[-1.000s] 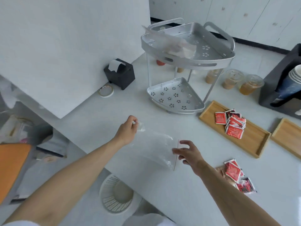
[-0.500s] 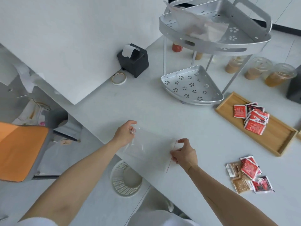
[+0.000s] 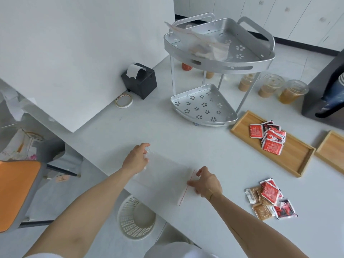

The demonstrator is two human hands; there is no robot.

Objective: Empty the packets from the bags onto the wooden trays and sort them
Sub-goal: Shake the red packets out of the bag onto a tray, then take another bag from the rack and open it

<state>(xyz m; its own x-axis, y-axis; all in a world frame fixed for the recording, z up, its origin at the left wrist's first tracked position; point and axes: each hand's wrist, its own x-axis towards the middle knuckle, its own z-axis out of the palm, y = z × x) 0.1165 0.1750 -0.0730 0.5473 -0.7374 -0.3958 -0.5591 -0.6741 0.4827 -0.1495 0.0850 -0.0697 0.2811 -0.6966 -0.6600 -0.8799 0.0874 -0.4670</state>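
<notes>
An empty clear zip bag [image 3: 165, 175] with a red seal line lies flat near the table's front edge. My left hand [image 3: 136, 160] pinches its far left corner. My right hand [image 3: 206, 183] rests on its sealed right end, fingers spread over it. A wooden tray [image 3: 296, 157] to the right carries several red packets [image 3: 270, 138]. A second wooden tray [image 3: 331, 151] sits at the right edge with nothing visible on it. A loose pile of red and brown packets [image 3: 270, 198] lies on the table right of my right hand. Another clear bag [image 3: 204, 45] sits in the rack's top tier.
A two-tier metal corner rack [image 3: 204, 107] stands behind the bag. Three lidded drink cups [image 3: 271, 88] stand beyond it. A black box [image 3: 141, 81] and a tape roll [image 3: 124, 100] sit by the wall. A white basket [image 3: 135, 218] is below the table edge.
The bag, held up in the air a second ago, has come down flat onto the table. My right hand now lies opened on its sealed end.
</notes>
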